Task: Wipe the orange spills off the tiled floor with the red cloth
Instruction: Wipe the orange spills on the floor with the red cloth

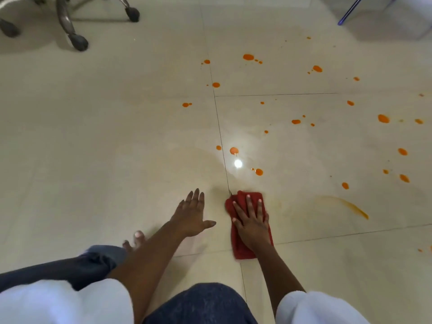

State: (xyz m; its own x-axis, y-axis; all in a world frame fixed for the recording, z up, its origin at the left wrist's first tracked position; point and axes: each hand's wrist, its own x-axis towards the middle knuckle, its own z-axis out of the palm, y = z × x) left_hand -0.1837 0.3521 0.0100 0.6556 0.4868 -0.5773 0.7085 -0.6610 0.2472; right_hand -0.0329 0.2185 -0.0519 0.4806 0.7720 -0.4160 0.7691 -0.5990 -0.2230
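Observation:
The red cloth [243,247] lies folded on the cream tiled floor [117,148] near the grout line. My right hand [252,218] presses flat on top of it, fingers spread. My left hand [192,215] rests flat on the bare tile to the left of the cloth, holding nothing. Several orange spills dot the floor ahead and to the right, the nearest being a drop [259,171] just beyond the cloth and another drop [234,150]. A smeared orange streak [350,205] curves to the right of the cloth.
An office chair base with castors [79,42] stands at the far left. A blue-legged piece of furniture [350,10] is at the far right. My knees in dark trousers and a bare foot [138,239] are at the bottom. A lamp glare [238,163] reflects on the tile.

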